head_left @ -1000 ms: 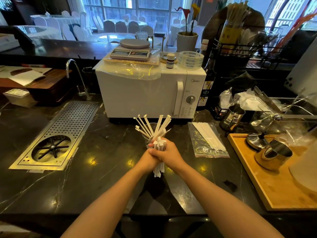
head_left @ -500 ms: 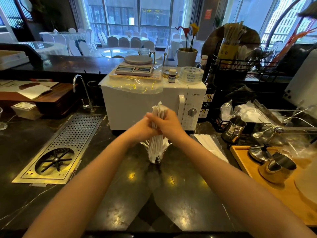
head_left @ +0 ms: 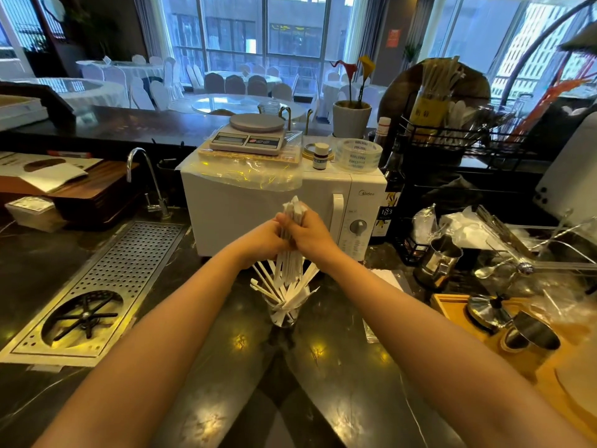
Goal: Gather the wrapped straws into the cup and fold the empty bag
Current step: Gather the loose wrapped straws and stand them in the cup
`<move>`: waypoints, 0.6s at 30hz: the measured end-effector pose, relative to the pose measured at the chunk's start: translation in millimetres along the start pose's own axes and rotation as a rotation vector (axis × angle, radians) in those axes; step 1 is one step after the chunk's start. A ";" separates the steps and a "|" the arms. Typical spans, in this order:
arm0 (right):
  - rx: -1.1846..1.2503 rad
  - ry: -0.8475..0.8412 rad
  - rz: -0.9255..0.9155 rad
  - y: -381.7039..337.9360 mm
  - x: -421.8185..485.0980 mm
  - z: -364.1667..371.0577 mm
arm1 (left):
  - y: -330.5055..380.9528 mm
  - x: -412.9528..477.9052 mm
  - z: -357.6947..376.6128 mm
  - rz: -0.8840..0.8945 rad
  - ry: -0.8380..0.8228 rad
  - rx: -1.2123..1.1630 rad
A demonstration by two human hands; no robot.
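Note:
A bundle of white wrapped straws (head_left: 288, 266) stands upright between both my hands, right above a clear glass cup (head_left: 284, 313) on the dark counter. My left hand (head_left: 263, 239) and my right hand (head_left: 310, 236) are both shut around the bundle's upper part. The bundle's lower ends reach down to the cup's mouth among several straws fanned out in the cup. The clear plastic bag (head_left: 386, 279) lies flat on the counter to the right, mostly hidden by my right forearm, with white straws still showing inside.
A white microwave (head_left: 245, 215) stands just behind my hands. A metal drain grate (head_left: 97, 289) lies at the left beside a tap (head_left: 142, 176). A steel jug (head_left: 439, 260), spoons and a wooden tray (head_left: 452, 310) with metal cups crowd the right.
Both hands lifted the straw bundle off the counter, carried it forward over the cup and are lowering its ends into the cup's mouth. My view has also tilted up.

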State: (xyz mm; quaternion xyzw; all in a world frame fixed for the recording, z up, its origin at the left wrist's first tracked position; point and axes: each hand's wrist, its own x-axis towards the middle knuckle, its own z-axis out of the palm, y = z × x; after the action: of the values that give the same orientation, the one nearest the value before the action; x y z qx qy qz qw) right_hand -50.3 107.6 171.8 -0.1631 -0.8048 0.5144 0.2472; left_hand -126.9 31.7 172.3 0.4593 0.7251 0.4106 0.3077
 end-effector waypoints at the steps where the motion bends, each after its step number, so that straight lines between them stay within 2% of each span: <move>1: 0.006 -0.003 0.017 5.4 0.2 2.2 | -5.4 2.1 1.5 -0.001 0.000 0.005; 11: -0.041 -0.007 0.124 44.4 1.7 14.0 | -49.9 18.0 9.3 -0.043 0.012 0.126; 18: -0.346 -0.030 0.052 56.7 0.5 6.4 | -60.4 22.9 7.6 0.054 0.216 0.228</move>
State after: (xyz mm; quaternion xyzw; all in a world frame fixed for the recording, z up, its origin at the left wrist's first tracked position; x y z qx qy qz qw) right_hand -53.8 126.8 118.2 -0.2161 -0.8804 0.3769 0.1901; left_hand -154.5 40.6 114.1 0.4637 0.7833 0.3808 0.1626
